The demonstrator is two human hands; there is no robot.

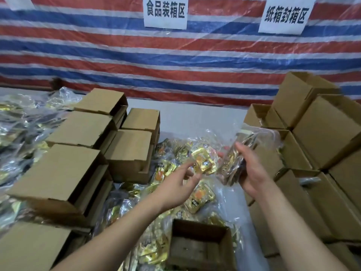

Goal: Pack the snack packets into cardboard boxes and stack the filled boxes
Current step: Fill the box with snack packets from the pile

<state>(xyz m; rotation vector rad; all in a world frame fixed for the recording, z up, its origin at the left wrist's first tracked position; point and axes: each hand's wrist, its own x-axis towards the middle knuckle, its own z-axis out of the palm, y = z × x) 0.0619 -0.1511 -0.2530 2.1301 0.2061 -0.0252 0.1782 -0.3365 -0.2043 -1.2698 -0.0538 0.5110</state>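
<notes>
Gold snack packets [203, 163] lie heaped in clear plastic at the table's middle. My right hand [252, 171] grips a bundle of packets [236, 157], held upright above the heap. My left hand [175, 186] hovers over the heap with fingers spread, holding nothing, its fingertips close to a gold packet. An open cardboard box [199, 245] stands at the near edge below both hands; its inside looks dark and I cannot make out any contents.
Closed cardboard boxes [78, 132] are stacked on the left, and more boxes [322, 133] are piled on the right. Plastic bags of packets [21, 122] lie at far left. A striped tarpaulin wall [175, 61] with paper signs stands behind.
</notes>
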